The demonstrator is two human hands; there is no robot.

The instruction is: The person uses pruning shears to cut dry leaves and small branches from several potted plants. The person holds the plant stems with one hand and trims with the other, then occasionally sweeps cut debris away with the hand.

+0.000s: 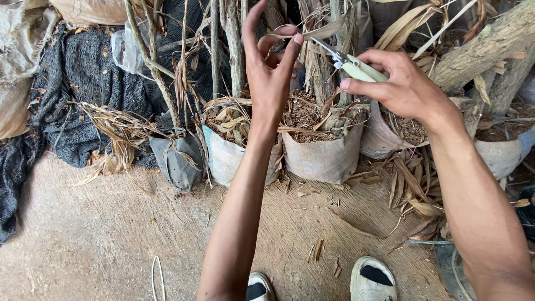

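Pruning shears sit clenched in right hand's grip; left hand pinches dry leaf.

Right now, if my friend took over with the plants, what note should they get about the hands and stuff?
Left hand: raised, fingers pinching a dry leaf strip by the stems.
Right hand: gripping pale-handled pruning shears, blades pointing at that strip, close to the left fingertips.
Things: plants stand in grey grow bags full of soil and dry leaves, in a row along the concrete floor.
Done: dry cuttings already lie on the floor beside the bags.
Left: plenty of dry leaves still hang on the stems, including a bunch at the left. Mind the fingers near the blades.
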